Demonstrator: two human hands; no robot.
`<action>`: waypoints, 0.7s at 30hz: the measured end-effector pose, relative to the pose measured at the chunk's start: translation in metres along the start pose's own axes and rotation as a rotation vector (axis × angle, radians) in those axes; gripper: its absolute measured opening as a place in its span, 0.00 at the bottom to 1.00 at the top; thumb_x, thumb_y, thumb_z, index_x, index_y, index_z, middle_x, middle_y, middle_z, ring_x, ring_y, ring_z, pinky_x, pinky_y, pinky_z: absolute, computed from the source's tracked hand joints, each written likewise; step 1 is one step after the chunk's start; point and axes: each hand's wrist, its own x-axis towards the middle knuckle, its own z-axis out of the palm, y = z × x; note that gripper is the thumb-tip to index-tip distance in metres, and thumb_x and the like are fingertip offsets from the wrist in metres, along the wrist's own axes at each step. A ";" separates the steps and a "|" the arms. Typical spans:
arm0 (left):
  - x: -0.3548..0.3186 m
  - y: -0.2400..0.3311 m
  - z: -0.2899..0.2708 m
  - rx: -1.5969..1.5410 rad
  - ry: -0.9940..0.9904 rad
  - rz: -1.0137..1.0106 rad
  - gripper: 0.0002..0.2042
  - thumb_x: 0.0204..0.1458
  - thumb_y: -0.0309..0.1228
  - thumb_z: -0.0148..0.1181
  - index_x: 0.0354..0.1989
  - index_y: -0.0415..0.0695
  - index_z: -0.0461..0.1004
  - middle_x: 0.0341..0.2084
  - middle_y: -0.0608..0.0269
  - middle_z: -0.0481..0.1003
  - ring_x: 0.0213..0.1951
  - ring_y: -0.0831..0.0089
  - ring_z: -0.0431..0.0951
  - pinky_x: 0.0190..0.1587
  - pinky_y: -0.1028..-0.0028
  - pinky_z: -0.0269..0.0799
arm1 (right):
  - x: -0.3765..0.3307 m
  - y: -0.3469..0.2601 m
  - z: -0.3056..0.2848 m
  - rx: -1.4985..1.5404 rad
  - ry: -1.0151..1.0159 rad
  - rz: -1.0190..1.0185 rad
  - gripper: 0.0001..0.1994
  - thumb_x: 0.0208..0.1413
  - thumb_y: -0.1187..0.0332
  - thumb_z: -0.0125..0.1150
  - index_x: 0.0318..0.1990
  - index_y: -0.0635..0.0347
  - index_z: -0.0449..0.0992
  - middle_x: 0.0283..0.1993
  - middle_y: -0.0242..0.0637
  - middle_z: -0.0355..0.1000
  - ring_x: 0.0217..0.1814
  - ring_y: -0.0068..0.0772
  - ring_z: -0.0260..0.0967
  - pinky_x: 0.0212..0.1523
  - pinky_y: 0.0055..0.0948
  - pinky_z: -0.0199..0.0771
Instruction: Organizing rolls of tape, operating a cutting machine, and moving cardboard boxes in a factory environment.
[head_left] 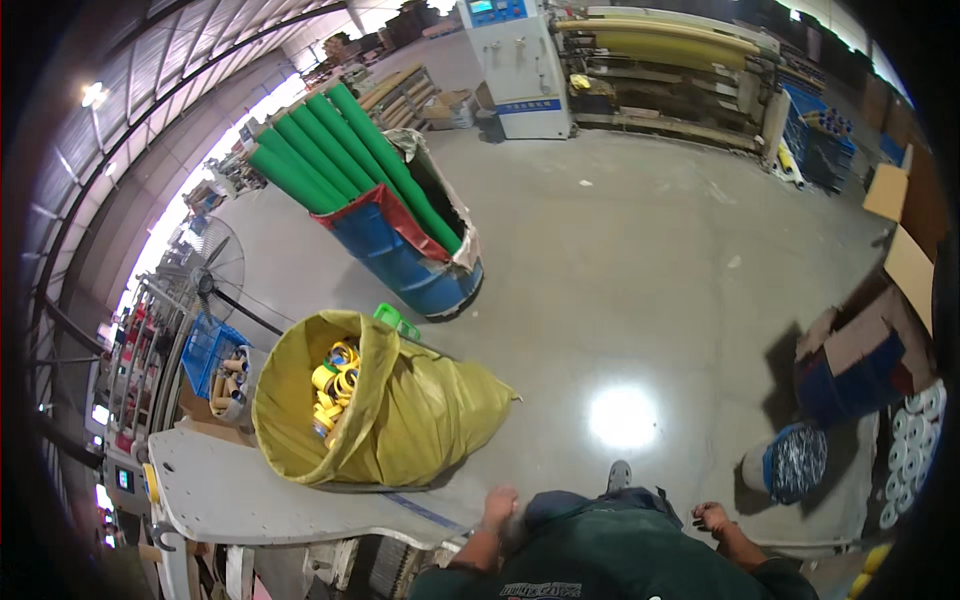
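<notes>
My left hand (pixel 500 504) hangs at my side near the edge of a grey machine table (pixel 250 495); it is smeared, and its fingers are hard to make out. My right hand (pixel 711 517) is on my other side over the floor, fingers curled in, with nothing visible in it. Left of me stands a large yellow woven sack (pixel 430 410), its mouth open, apart from my left hand. Inside lie several yellow tape rolls (pixel 338 378).
Beyond the sack, a blue drum (pixel 400 255) holds several long green rolls (pixel 345 150). A fan (pixel 210 270) stands left. At right are a plastic-covered bucket (pixel 795 462), a blue drum with cardboard (pixel 860 370) and white rolls (pixel 912 440). A roller machine (pixel 660 80) stands far ahead.
</notes>
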 end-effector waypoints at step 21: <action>0.597 0.219 -0.106 0.672 -0.148 0.058 0.07 0.40 0.33 0.49 0.22 0.46 0.71 0.27 0.58 0.71 0.36 0.62 0.71 0.37 0.65 0.67 | 0.246 -0.518 0.040 -0.032 -0.065 -0.053 0.10 0.44 0.71 0.55 0.37 0.61 0.69 0.30 0.33 0.70 0.27 0.32 0.69 0.25 0.30 0.68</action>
